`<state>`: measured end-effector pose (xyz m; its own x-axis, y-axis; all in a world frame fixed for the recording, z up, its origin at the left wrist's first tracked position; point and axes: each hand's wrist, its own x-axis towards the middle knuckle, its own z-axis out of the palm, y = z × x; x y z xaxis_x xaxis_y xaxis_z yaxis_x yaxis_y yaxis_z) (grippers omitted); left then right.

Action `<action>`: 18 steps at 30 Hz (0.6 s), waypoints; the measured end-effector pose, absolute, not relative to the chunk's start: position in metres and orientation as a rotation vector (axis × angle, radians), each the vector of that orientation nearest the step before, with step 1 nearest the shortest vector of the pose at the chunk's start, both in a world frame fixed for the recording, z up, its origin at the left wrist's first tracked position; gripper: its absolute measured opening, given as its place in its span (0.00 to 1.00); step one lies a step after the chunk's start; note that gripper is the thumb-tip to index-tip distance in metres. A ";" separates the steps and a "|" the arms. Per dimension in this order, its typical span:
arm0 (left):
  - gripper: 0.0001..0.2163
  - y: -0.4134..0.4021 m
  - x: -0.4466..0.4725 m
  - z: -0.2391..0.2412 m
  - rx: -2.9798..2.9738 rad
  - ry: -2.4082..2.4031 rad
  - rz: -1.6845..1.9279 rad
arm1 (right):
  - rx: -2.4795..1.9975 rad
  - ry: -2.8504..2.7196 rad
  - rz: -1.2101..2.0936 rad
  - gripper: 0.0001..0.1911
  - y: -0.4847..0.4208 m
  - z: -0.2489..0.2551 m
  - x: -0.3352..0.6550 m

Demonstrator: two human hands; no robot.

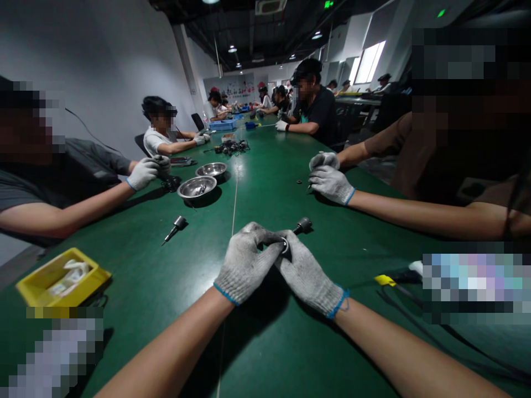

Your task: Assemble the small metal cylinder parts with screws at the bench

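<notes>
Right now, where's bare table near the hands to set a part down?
Bare table between the yellow tray and the left hand; another patch between the right hand and a co-worker's gloved hands. Crowded: steel bowls far left, yellow-tipped cable at right. Both hands clasp a metal part.

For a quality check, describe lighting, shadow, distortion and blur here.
Head view: fisheye lens bows the green table and stretches both forearms; overhead lamps glint on the steel bowls; left hand and right hand, gripping a metal part, shadow the table beneath; no motion blur.
</notes>
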<state>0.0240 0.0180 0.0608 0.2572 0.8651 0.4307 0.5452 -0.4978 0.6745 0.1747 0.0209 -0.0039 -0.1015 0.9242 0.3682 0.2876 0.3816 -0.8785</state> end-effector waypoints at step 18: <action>0.12 0.007 0.024 0.053 2.992 1.259 0.925 | -0.971 -1.566 0.781 0.18 0.022 -0.011 0.176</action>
<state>0.0241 0.0065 0.0527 0.5775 0.5888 0.5655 0.7156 -0.6985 -0.0034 0.1759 0.0218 -0.0113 -0.0835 0.8928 0.4427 0.1830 0.4504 -0.8739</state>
